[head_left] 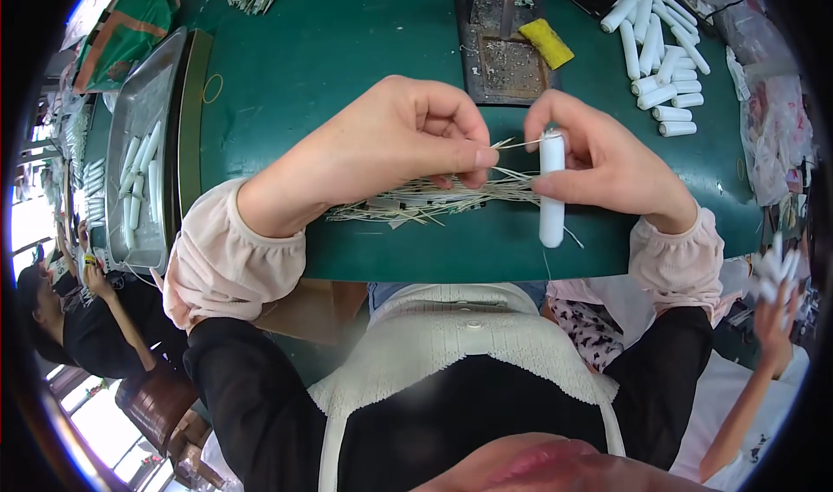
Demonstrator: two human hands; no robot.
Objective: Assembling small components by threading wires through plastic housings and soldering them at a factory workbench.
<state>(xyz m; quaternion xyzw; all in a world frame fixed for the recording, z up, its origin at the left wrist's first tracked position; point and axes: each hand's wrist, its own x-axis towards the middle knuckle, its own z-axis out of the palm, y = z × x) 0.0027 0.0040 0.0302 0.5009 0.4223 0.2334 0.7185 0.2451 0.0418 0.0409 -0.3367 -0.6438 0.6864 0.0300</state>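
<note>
My right hand [607, 167] holds a white cylinder [552, 219] upright between thumb and fingers, near the table's front edge. At its top end a thin pale wire [521, 143] runs across to my left hand [416, 132]. The thumb and forefinger of that hand are pinched together on the wire; its other fingers are curled. Whether the wire is joined to the cylinder's top cannot be made out. Beneath both hands lies a loose bundle of thin pale wires [408, 206]. A fine strand hangs below the cylinder.
A soldering iron [508, 10] points down over a dark, speckled plate [495, 80], beside a yellow sponge [547, 43]. Many white cylinders [646, 45] are heaped at the far right. At left, a metal tray [178, 67] holds more. Co-workers sit on both sides.
</note>
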